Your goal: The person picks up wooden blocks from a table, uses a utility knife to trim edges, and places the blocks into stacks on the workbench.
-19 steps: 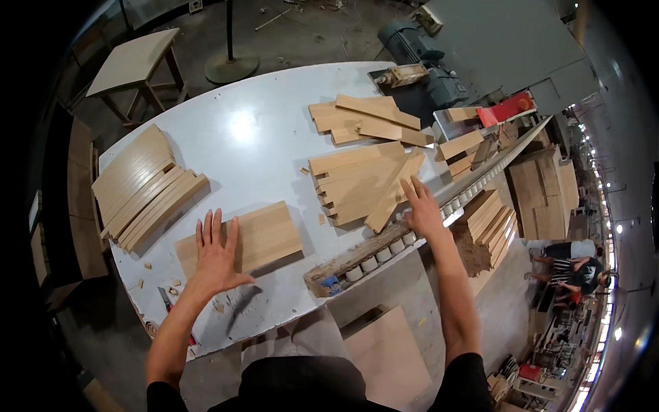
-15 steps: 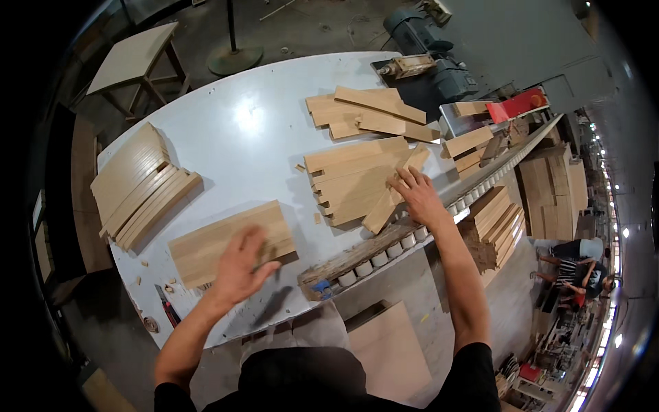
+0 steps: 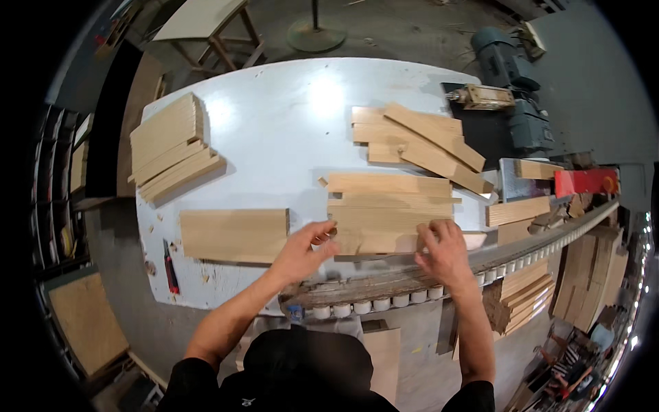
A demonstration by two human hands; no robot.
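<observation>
A set of pale wooden strips point(image 3: 384, 218) lies side by side before me on the white table. My right hand point(image 3: 446, 253) bends its fingers over the nearest wooden strip point(image 3: 384, 243), toward its right end, and grips it. By the left ends of the strips is my left hand point(image 3: 302, 251), thumb and fingers apart, with no piece visibly held. The fingertips partly hide the strip ends. Left of that hand lies a flat wooden panel point(image 3: 233, 233). Farther back, several loose strips point(image 3: 412, 134) overlap at angles.
Stacked boards point(image 3: 168, 144) stand at the white table's point(image 3: 274, 89) left end. A red-handled cutter point(image 3: 171, 268) lies near the front left. A rail with white rollers point(image 3: 381, 303) runs along the near edge. Motors point(image 3: 508, 69) stand at the back right.
The nearest strip, slanted across the others before, now lies alongside them. My left hand has moved from over the panel to the strips' left ends. The view has turned.
</observation>
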